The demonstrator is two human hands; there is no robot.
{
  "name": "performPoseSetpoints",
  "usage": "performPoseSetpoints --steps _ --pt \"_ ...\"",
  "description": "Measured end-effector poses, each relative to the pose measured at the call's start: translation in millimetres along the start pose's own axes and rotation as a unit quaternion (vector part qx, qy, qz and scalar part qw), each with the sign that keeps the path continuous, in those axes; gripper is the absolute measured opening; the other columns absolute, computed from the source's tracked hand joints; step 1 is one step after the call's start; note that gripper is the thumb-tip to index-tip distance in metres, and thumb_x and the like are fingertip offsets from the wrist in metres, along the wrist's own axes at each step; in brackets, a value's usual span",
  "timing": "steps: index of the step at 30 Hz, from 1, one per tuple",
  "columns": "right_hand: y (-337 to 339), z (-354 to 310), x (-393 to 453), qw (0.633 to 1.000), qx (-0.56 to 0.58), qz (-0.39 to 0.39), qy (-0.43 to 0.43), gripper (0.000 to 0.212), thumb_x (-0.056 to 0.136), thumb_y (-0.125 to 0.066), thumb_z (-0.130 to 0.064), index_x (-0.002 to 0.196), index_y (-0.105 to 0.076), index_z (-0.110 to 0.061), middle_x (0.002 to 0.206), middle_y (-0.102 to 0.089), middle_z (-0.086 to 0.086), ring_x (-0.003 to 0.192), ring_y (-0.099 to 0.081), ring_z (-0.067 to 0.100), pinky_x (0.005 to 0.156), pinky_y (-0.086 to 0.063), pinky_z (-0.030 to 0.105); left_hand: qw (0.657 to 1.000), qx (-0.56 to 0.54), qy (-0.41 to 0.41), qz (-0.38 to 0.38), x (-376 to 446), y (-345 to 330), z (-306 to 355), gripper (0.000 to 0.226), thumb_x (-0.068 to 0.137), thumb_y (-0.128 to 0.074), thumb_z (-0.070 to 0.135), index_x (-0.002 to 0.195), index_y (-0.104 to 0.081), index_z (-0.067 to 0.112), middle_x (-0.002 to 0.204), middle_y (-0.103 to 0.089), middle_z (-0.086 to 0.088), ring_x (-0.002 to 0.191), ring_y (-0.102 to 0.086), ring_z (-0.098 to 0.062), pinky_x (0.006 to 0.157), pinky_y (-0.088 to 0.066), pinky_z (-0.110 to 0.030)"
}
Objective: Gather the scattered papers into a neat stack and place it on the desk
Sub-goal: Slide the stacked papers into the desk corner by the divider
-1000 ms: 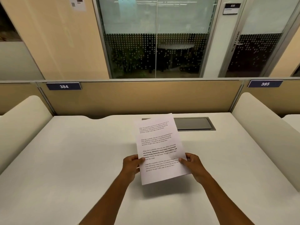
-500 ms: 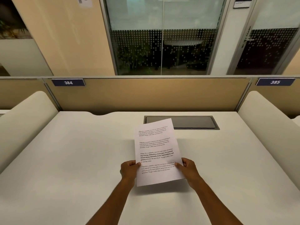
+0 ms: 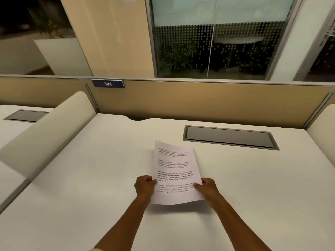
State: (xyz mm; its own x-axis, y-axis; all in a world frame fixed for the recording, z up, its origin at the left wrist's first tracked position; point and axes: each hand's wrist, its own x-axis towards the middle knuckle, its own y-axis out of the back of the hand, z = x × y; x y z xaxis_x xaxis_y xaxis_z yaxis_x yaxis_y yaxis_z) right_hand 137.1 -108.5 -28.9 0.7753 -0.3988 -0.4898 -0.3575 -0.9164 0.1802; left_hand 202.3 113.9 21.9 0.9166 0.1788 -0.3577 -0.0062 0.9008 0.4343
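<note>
Two bare forearms in view, no sleeves over them. Left hand (image 3: 145, 185) & right hand (image 3: 208, 189): no rings, gloves or watch visible, wrists bare too. Small pale bit of cloth at bottom edge by left arm, maybe a sleeve hem, can't tell.

The small print on the papers (image 3: 175, 173) is too blurred to read, and the right divider (image 3: 324, 127) is cut by the edge.
</note>
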Motion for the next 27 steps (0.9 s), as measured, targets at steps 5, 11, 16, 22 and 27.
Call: performPoseSetpoints --steps 5,11,16,22,27 --pt "-38.9 -8.4 16.9 0.999 -0.024 -0.004 -0.034 0.012 0.075 -0.075 -0.019 0.086 -0.07 -0.018 0.098 -0.074 0.005 0.092 -0.071 0.028 0.087 -0.058 0.046 1.0 0.006 0.011 -0.005 33.8 29.8 -7.0 0.004 0.082 -0.07 0.007 0.084 -0.074 0.006 0.095 -0.075 -0.013 0.083 -0.07 -0.031 0.079 -0.058 -0.035" --pt "-103.5 -31.4 27.9 0.998 -0.023 0.014 -0.061 0.018 0.08 -0.059 -0.019 0.092 -0.072 -0.016 0.097 -0.075 0.004 0.093 -0.07 0.028 0.086 -0.058 0.044 0.999 -0.007 0.018 -0.026 91.8 74.5 -8.7 0.003 0.084 -0.069 0.005 0.083 -0.072 0.004 0.09 -0.07 -0.011 0.078 -0.063 -0.026 0.072 -0.05 -0.028" --pt "-173.7 -64.1 25.5 0.997 -0.022 0.005 -0.078 0.024 0.082 -0.051 -0.001 0.081 -0.073 -0.011 0.096 -0.075 0.008 0.092 -0.071 0.03 0.078 -0.061 0.041 0.999 0.011 0.017 -0.032 158.5 125.3 -17.5 0.003 0.081 -0.072 0.007 0.081 -0.071 0.004 0.098 -0.073 -0.016 0.087 -0.067 -0.032 0.085 -0.056 -0.037" --pt "-270.4 -96.3 35.2 0.995 -0.057 0.039 -0.067 0.027 0.079 -0.057 0.002 0.066 -0.071 -0.016 0.084 -0.074 0.006 0.087 -0.07 0.032 0.081 -0.06 0.048 0.998 0.068 -0.009 -0.012 235.0 188.8 -19.3 0.024 0.083 -0.07 0.008 0.104 -0.071 -0.003 0.113 -0.069 -0.018 0.103 -0.065 -0.035 0.091 -0.051 -0.037" --pt "-340.3 -120.3 48.3 0.994 -0.057 0.077 -0.049 0.033 0.078 -0.061 -0.002 0.108 -0.07 -0.011 0.106 -0.072 0.006 0.097 -0.068 0.027 0.086 -0.059 0.041 0.995 0.097 -0.03 0.009 293.6 228.2 -20.5 0.027 0.083 -0.071 0.01 0.109 -0.067 0.003 0.125 -0.062 -0.016 0.108 -0.063 -0.034 0.096 -0.05 -0.039"
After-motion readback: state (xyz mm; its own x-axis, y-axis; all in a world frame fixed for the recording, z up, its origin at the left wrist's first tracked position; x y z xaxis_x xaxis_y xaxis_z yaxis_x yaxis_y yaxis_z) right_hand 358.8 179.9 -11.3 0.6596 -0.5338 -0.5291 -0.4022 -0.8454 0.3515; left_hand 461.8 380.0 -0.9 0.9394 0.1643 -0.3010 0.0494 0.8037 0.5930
